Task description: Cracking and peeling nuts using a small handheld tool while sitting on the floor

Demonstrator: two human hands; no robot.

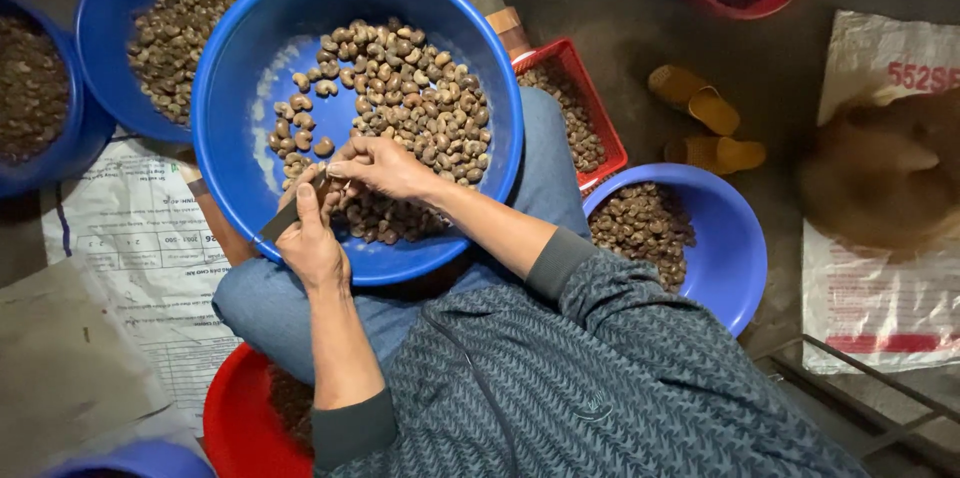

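Head view: a seated person works over a blue basin (240,88) of nuts (420,88) resting on the lap. The left hand (312,238) is closed around a small knife (285,220); the right hand (380,166) pinches 1 nut beside the blade, at the basin's 7 o'clock. A red crate (590,98) sits at 3 o'clock.

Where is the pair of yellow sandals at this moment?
In the head view, the yellow sandals lie on the floor at upper right, beside the red crate and above the smaller blue bowl.
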